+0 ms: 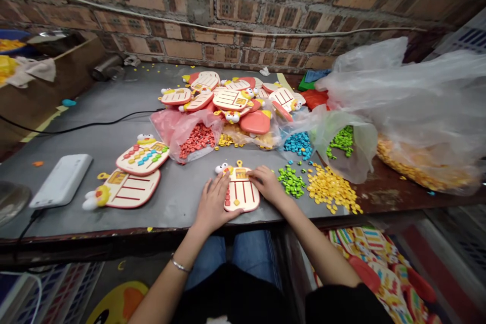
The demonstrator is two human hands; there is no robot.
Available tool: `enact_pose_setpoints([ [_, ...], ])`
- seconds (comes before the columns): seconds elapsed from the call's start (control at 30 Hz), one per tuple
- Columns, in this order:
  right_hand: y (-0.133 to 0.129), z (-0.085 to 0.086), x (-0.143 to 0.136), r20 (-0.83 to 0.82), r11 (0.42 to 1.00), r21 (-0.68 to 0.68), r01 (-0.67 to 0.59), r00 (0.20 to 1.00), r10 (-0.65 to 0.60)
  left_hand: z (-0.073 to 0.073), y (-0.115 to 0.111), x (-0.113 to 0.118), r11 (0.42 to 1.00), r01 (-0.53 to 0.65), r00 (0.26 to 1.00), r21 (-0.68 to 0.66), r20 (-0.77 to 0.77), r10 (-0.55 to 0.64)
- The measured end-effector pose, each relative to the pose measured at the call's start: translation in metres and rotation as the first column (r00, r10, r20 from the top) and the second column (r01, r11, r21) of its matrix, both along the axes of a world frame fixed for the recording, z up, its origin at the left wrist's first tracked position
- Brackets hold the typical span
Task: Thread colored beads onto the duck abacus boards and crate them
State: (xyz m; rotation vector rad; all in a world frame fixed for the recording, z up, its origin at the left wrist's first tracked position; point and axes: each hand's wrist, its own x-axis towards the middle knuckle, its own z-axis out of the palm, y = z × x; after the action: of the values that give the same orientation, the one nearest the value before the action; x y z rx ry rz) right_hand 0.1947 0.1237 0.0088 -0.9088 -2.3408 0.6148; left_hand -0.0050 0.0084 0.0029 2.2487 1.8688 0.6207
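A cream duck-shaped board (248,203) with slots lies flat near the table's front edge. Red beads (228,198) fill part of its left slot, and one yellow bead (236,202) sits in the slot beside it. My left hand (215,202) rests over the board's left side, fingers stretched out. At the board's upper right, my right hand (267,182) has its fingertips pinched together; whatever they hold is too small to make out. Green beads (291,182) and yellow beads (332,188) lie loose just right of it.
Similar boards (231,98) are piled at the back. Bags hold red beads (197,140), blue beads (298,144) and green beads (342,140). Two boards (136,190) and a white power bank (63,179) lie left. A large bag (421,162) stands right.
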Motion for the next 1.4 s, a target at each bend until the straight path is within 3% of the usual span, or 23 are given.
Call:
enact_pose_setpoints([
  [0.2,-0.013,0.000,-0.019,-0.142,0.972,-0.234,0.027,0.988,-0.062,-0.002,-0.001,-0.002,1.000,0.009,1.000,-0.012,0.017,-0.009],
  [0.33,-0.016,0.005,-0.036,-0.181,0.947,-0.290,-0.136,0.980,0.085,-0.003,0.000,-0.002,1.000,0.004,1.000,-0.018,0.015,-0.003],
  [0.43,-0.011,0.012,-0.031,-0.160,0.856,-0.396,-0.333,0.943,0.293,-0.002,0.000,-0.002,1.000,0.005,1.000,-0.022,0.023,-0.005],
  [0.5,0.004,0.014,-0.025,-0.151,0.848,-0.425,-0.315,0.949,0.277,-0.001,0.000,-0.001,1.000,0.015,1.000,-0.017,0.023,-0.014],
  [0.63,0.061,0.010,-0.035,-0.109,0.984,-0.170,0.053,0.991,-0.072,0.000,-0.001,-0.001,1.000,0.020,1.000,0.012,0.008,-0.020],
  [0.73,0.099,0.003,-0.055,-0.007,0.997,0.044,0.066,0.998,-0.066,-0.001,-0.002,-0.001,0.999,0.025,1.000,0.020,0.003,-0.026],
  [0.83,0.114,-0.001,-0.069,0.119,0.991,0.129,0.033,0.992,-0.049,-0.001,-0.002,-0.001,0.999,0.028,0.999,0.017,-0.017,-0.027],
  [0.9,0.112,-0.003,-0.068,0.140,0.989,0.144,0.019,0.989,-0.040,0.000,-0.002,-0.001,1.000,0.026,0.999,0.014,-0.035,-0.025],
  [1.0,0.097,-0.002,-0.054,0.033,0.994,0.106,0.012,0.999,-0.015,0.001,-0.002,0.000,1.000,0.020,0.999,0.020,-0.042,-0.019],
  [1.13,0.061,0.007,-0.027,-0.207,0.994,-0.106,0.021,0.977,-0.043,0.002,-0.002,0.000,1.000,0.020,0.999,0.023,-0.036,-0.019],
  [1.2,0.042,0.011,-0.016,-0.247,0.985,-0.170,-0.007,0.968,-0.036,0.003,-0.002,0.001,1.000,0.020,0.999,0.019,-0.039,-0.019],
  [1.4,0.015,0.003,-0.006,-0.081,1.000,-0.006,-0.030,0.996,0.029,0.003,-0.003,0.002,0.999,0.011,0.998,0.032,-0.068,-0.009],
])
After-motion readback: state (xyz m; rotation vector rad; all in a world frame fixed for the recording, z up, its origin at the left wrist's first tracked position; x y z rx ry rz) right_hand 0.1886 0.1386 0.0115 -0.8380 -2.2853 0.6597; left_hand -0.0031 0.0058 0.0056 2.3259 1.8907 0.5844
